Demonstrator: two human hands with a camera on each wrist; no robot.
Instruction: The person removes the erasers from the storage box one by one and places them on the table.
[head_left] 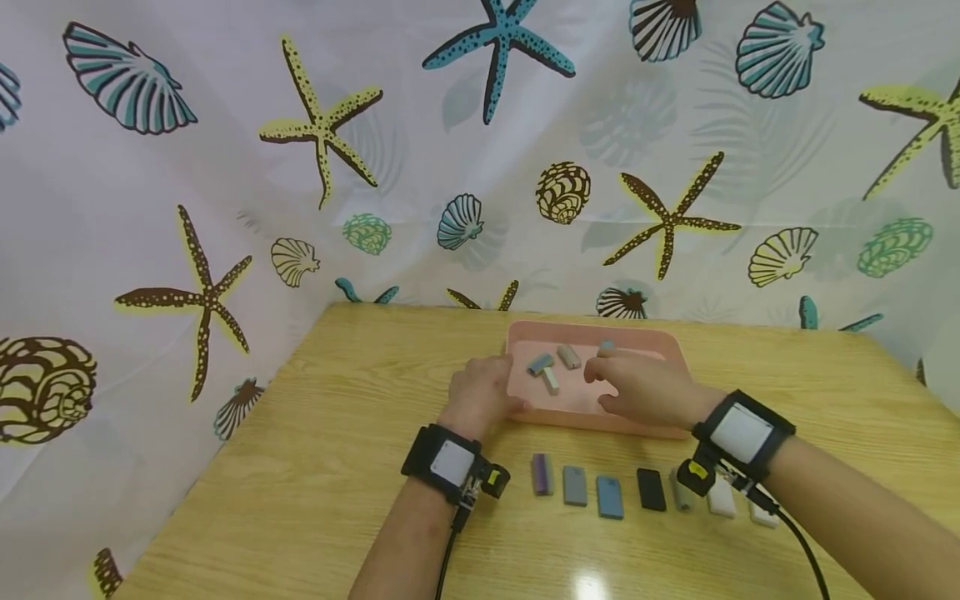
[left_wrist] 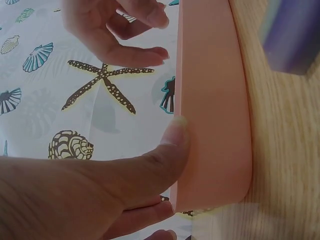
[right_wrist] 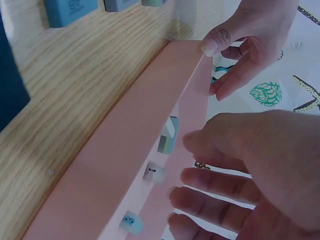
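Blocks (head_left: 540, 363): we could count four in the pink tray (head_left: 577, 419), loosely scattered — three toward its left end, and a pale blue one (head_left: 607, 344) partly hidden by the right hand (head_left: 645, 385).
Row: we saw seven more on the table (head_left: 375, 400), lined up on our side of the tray, from a purple block (head_left: 541, 474) past a black block (head_left: 651, 489) to two white ones; we judged the gaps deliberate, so that each could be told apart.
Left hand (head_left: 477, 390): it gripped the tray's near left corner, thumb at the rim, fingers along the outside of the end wall — most likely, we thought, to steady it.
Right hand: it hung over the tray, fingers bent and thumb well apart; we saw nothing in that fairly wide gap.
Right wrist camera (head_left: 696, 475): it hid a little of the row's right end from us.
Cloth (head_left: 412, 167): we saw it hanging behind the table, printed with shells and starfish.
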